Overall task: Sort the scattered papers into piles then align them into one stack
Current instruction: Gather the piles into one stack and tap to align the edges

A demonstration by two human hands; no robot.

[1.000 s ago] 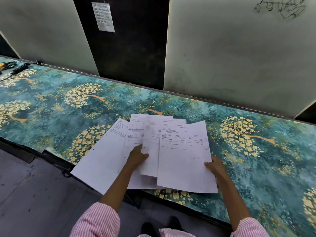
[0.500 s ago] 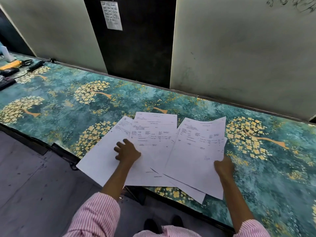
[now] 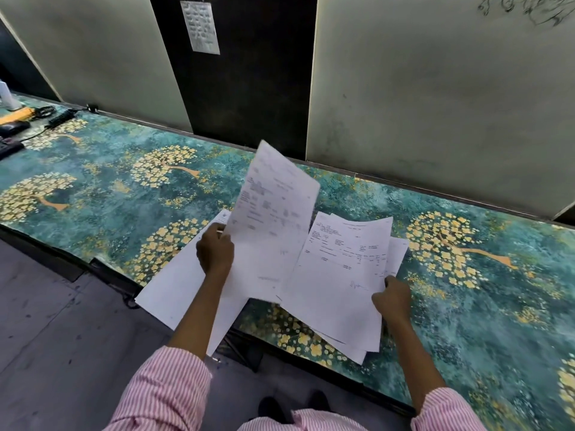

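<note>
Head view: left hand (image 3: 214, 251) fingers pinch a blurred raised sheet (image 3: 273, 225); right hand (image 3: 392, 298) grips papers (image 3: 339, 275).

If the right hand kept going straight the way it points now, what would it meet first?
The right hand points up-left into the printed sheets it already grips; beyond them, probably the raised sheet, though depth is unclear.

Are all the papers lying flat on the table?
No, the left hand holds one sheet lifted and tilted above the table, while the right hand grips a pile.
</note>
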